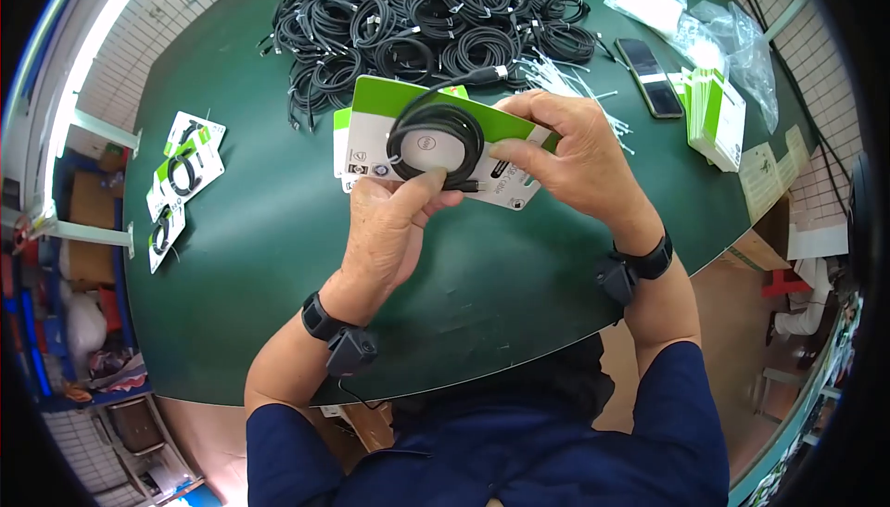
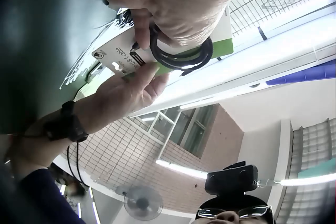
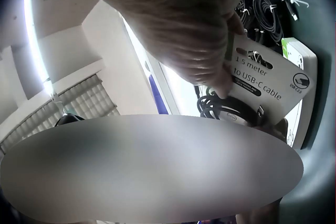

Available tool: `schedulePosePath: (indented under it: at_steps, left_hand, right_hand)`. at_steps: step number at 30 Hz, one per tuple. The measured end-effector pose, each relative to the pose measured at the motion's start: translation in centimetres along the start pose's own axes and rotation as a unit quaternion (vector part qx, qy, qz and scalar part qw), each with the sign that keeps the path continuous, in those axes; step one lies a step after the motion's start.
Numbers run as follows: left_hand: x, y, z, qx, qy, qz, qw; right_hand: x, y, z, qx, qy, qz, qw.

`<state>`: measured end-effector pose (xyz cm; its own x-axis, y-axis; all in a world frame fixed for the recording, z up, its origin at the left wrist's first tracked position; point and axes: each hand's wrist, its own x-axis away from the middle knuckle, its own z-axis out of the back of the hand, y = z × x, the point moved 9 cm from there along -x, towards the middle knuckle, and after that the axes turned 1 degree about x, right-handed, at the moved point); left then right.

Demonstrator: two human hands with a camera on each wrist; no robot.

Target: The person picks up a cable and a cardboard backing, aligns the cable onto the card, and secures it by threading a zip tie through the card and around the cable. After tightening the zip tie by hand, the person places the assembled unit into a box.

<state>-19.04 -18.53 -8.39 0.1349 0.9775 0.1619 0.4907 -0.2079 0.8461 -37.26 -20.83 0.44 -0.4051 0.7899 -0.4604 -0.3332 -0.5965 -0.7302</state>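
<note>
A green-and-white packaging card (image 1: pixel 371 127), printed as a USB-C cable card, is held up over the table, tilted. Against its front lies a coiled black cable (image 1: pixel 474 150), with one plug reaching past the card's upper edge. My left hand (image 1: pixel 375 234) holds card and coil from below, thumb on the coil's lower part and fingers partly hidden behind. The right hand (image 1: pixel 579 155) pinches the card's right side between thumb and fingers. In the right wrist view the card's printed end (image 3: pixel 268 71) shows slots beside the coil. More cards (image 1: pixel 341 144) lie behind the held one.
A large heap of coiled black cables (image 1: pixel 399 20) covers the back of the green table (image 1: pixel 278 322). White cable ties (image 1: pixel 556 76), a phone (image 1: pixel 649 81), a stack of cards (image 1: pixel 718 122) and plastic bags (image 1: pixel 649 2) lie to the right. Carded cables (image 1: pixel 199 159) lie at the left.
</note>
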Motion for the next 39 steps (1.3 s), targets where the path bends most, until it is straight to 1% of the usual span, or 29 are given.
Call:
schedulePosePath:
  at_steps: [3,4,5,6,7,8,9,10,11,12,14,17,19,20,21,24,27,30,31,34,35,38,39]
  left_hand:
    - [1.0,2.0,0.4,-0.065,0.011,-0.092,0.994]
    - [1.0,2.2,0.6,-0.070,0.011,-0.089,0.994]
    - [1.6,4.6,0.7,-0.154,0.024,-0.209,0.965]
    - [2.8,6.6,0.3,-0.233,0.035,-0.325,0.916]
    - [3.0,7.1,0.3,-0.236,0.036,-0.320,0.917]
    - [4.2,8.8,-1.6,-0.405,0.040,-0.380,0.831]
    - [5.4,9.7,-3.7,-0.558,0.041,-0.425,0.712]
    - [6.1,9.3,-5.3,-0.688,0.039,-0.452,0.566]
    - [6.2,9.1,-5.2,-0.690,0.042,-0.444,0.570]
    - [5.9,8.0,-5.5,-0.716,0.012,-0.420,0.558]
    - [5.3,6.0,-6.0,-0.761,-0.050,-0.374,0.527]
    - [4.5,4.6,-5.1,-0.757,-0.072,-0.348,0.548]
    - [4.2,3.9,-4.8,-0.754,-0.085,-0.335,0.559]
    - [4.2,3.9,-4.8,-0.747,-0.085,-0.344,0.562]
    - [4.3,4.0,-4.8,-0.741,-0.086,-0.352,0.566]
    - [4.2,3.9,-4.7,-0.726,-0.083,-0.366,0.577]
    - [4.2,3.9,-4.4,-0.709,-0.073,-0.380,0.590]
    - [4.2,4.7,-4.1,-0.628,-0.081,-0.412,0.655]
    - [4.0,4.6,-3.7,-0.628,-0.080,-0.411,0.656]
    - [4.9,4.6,-3.6,-0.589,-0.113,-0.500,0.625]
    - [4.8,4.6,-3.5,-0.589,-0.112,-0.499,0.626]
    - [5.3,4.4,-3.9,-0.593,-0.122,-0.525,0.598]
    - [5.3,4.3,-3.9,-0.593,-0.122,-0.524,0.599]
  right_hand:
    - [0.3,0.2,0.5,0.007,0.017,-0.001,1.000]
    - [0.3,0.2,0.7,0.014,0.022,0.001,1.000]
    - [0.2,0.2,0.8,0.009,0.025,-0.002,1.000]
    - [0.2,0.2,0.4,0.012,0.000,-0.006,1.000]
    - [0.3,0.2,-0.1,0.013,-0.027,-0.010,1.000]
    - [0.5,0.4,-0.8,0.015,-0.056,-0.016,0.998]
    - [0.7,0.6,-1.1,0.011,-0.060,-0.020,0.998]
    - [0.7,0.2,-1.7,0.022,-0.063,0.008,0.998]
    - [0.8,-0.2,-2.3,0.032,-0.067,0.036,0.997]
    - [1.0,-0.6,-2.7,0.042,-0.070,0.064,0.995]
    - [1.1,-0.4,-3.2,0.050,-0.087,0.062,0.993]
    - [1.3,-0.5,-3.4,0.075,-0.109,0.059,0.989]
    - [1.1,-0.2,-3.1,0.023,-0.087,-0.001,0.996]
    - [1.1,0.2,-3.0,-0.003,-0.076,-0.030,0.997]
    - [1.1,0.4,-3.2,-0.004,-0.078,-0.034,0.996]
    - [1.1,-0.8,-3.2,0.053,-0.051,0.088,0.993]
    - [1.1,-0.8,-3.2,0.076,-0.056,0.084,0.992]
    - [1.1,-0.7,-3.3,0.093,-0.057,0.087,0.990]
    - [1.1,-0.7,-3.3,0.099,-0.055,0.090,0.989]
    - [1.1,-0.8,-3.3,0.104,-0.054,0.094,0.989]
    - [1.2,-0.9,-3.3,0.103,-0.054,0.095,0.989]
    - [1.2,-0.9,-3.2,0.103,-0.058,0.090,0.989]
    - [1.2,-0.9,-3.1,0.106,-0.060,0.087,0.989]
